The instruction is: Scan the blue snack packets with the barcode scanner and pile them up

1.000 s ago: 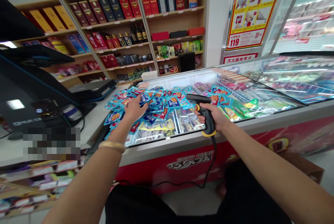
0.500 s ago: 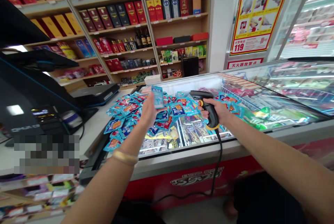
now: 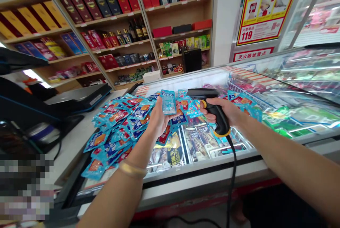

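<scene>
My left hand, with a gold bangle on its wrist, holds a light blue packet tilted up above the freezer's glass top. My right hand is wrapped round the handle of a black and yellow barcode scanner. The scanner's head points left, toward the packet, with a gap between them. Its cable hangs down over the freezer's front edge. Many blue and red snack packets lie in a heap on the glass, left of and beneath my left hand.
A chest freezer with goods under its glass spans the middle and right. At left stand a counter and a dark checkout machine. Shelves of boxes and bottles rise behind, beside a white box.
The view has moved closer to the freezer and tipped down. The packet in my left hand and the scanner in my right are nearer each other. Both hands keep their hold.
</scene>
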A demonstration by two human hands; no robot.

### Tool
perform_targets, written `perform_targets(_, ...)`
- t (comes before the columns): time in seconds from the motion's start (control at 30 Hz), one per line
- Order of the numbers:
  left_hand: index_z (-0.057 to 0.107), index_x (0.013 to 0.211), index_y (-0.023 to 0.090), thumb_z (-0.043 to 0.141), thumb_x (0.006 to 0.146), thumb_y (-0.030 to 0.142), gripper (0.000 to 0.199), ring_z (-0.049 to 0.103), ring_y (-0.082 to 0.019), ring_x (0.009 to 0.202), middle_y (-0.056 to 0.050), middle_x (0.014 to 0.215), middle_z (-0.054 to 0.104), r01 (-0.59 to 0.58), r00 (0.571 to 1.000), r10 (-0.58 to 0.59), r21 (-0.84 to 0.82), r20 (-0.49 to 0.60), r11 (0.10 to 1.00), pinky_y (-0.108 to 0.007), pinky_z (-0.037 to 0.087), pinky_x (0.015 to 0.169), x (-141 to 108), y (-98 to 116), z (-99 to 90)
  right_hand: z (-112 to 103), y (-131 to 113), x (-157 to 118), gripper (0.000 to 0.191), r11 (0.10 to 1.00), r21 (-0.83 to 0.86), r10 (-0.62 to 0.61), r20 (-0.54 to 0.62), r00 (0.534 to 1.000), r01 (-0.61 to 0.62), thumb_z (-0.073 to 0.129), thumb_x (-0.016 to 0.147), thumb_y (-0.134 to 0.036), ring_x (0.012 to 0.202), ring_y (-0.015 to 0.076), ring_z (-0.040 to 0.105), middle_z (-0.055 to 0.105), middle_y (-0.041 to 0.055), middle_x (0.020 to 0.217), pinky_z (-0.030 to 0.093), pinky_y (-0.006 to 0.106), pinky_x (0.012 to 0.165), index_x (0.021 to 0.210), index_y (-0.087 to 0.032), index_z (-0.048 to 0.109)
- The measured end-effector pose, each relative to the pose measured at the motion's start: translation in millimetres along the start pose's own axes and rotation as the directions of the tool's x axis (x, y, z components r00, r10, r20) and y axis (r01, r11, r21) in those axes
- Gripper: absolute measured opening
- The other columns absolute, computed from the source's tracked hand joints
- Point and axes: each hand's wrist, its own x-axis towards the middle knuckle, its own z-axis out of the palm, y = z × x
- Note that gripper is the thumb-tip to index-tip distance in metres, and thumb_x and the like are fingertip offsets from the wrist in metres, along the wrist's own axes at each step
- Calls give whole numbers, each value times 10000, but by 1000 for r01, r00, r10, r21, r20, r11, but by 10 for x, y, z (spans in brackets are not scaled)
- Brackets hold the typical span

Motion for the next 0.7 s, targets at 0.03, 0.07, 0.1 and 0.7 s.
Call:
perform_targets(0.03, 633, 1044, 153, 476, 866, 645, 547, 680, -267, 988, -125, 982, 722, -1, 1000, 1, -10, -5, 1000, -519, 514, 929, -2, 0, 6, 10, -1, -10, 180, 999, -23, 25, 11, 1000, -25, 631, 775, -313, 446, 60, 413, 551, 16, 692, 389, 206, 419, 785, -145, 570)
perform_targets(0.07, 634, 1045, 150, 466, 876, 634, 540, 679, -268, 992, -129, 993, 719, -6, 1000, 5, -21, -11, 1000, -517, 515, 930, -5, -1, 11, 17, 3, -15, 194, 997, -48, 53, 20, 998, -52, 643, 770, -321, 448, 63, 423, 553, 20, 690, 389, 206, 414, 790, -141, 573)
perform_targets(0.1, 635, 1049, 147, 456, 887, 621, 532, 679, -267, 993, -134, 1003, 717, -11, 1000, 11, -31, -19, 999, -512, 517, 930, -7, -2, 16, 24, 10, -17, 208, 994, -73, 81, 26, 996, -79, 655, 764, -328, 449, 66, 431, 555, 21, 685, 389, 206, 408, 796, -138, 578)
perform_targets(0.7, 628, 1115, 171, 416, 899, 621, 542, 641, -272, 1066, -127, 1033, 694, -199, 979, 205, 191, -14, 961, -466, 515, 933, -5, -74, 25, -25, 3, -28, 213, 995, -20, 101, 22, 995, -101, 652, 775, -334, 449, 62, 422, 531, 6, 673, 402, 195, 414, 819, -148, 558)
